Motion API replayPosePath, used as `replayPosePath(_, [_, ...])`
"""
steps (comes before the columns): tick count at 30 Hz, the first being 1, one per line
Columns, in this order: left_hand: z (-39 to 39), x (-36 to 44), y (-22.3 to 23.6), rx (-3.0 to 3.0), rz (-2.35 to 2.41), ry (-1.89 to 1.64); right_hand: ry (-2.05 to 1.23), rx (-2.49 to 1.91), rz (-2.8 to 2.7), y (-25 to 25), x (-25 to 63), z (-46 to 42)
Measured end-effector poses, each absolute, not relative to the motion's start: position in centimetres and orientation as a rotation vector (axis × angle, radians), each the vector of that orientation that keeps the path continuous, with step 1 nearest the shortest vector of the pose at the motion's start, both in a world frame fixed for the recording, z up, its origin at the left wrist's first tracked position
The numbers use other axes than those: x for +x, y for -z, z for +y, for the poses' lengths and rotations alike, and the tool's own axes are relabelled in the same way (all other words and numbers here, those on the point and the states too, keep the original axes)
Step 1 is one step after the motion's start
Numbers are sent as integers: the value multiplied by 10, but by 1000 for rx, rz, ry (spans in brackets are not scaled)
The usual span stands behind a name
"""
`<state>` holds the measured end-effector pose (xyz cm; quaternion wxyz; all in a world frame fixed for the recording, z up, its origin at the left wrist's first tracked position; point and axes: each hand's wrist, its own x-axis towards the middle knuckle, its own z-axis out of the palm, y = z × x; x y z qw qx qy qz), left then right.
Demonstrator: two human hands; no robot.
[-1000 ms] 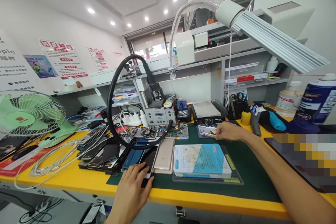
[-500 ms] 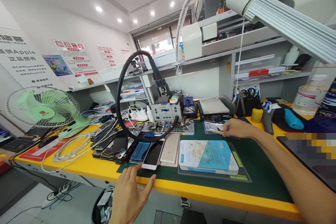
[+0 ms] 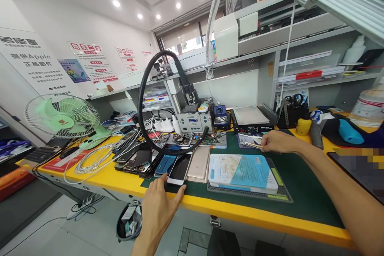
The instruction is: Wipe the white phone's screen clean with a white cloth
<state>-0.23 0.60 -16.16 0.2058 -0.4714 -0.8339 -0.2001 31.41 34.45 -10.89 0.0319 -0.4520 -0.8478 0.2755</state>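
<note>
Phone-repair worktop (image 3: 99, 182), hands at two separate spots.

Left hand (image 3: 158, 207) spread flat and loose at the yellow front edge, fingertips touching the near end of a white-framed, dark-screened smartphone (image 3: 180, 170); nothing gripped. Smartphone flat on the dark green mat (image 3: 300, 186), beside a gold phone lying face down (image 3: 198, 164), no sign of opening or dismantling as yet. Right hand (image 3: 277, 142) farther back on the mat, fingers curled onto a thin pale strip (image 3: 250, 144) over a small stack of cards; whether pinched or merely pressed, cannot tell. Blue-and-white flat packet (image 3: 243, 172) untouched between the hands. Black looped hose (image 3: 156, 100) and green desk fan (image 3: 64, 118) well apart to the left.
</note>
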Motion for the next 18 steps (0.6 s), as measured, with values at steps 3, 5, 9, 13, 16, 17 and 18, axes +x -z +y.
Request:
replayPosePath(3, [7, -3, 161, -1311, -2333, 555, -852, -1392, -2612, 110, 314, 345])
replayPosePath(5, [7, -4, 161, -1313, -2327, 552, -854, -1388, -2614, 110, 315, 345])
replayPosePath(9, [9, -4, 161, -1313, -2316, 544, -863, -1375, -2613, 111, 315, 346])
replayPosePath(13, [14, -9, 161, -1338, -2282, 533, -873, -1380, -2611, 111, 315, 347])
replayPosePath(16, [19, -16, 159, -1382, -2205, 474, -879, -1379, -2611, 111, 315, 347])
replayPosePath(17, [20, -18, 158, -1403, -2173, 446, -882, -1379, -2612, 111, 316, 347])
replayPosePath(18, [22, -21, 157, -1424, -2145, 415, -884, -1378, -2614, 111, 316, 347])
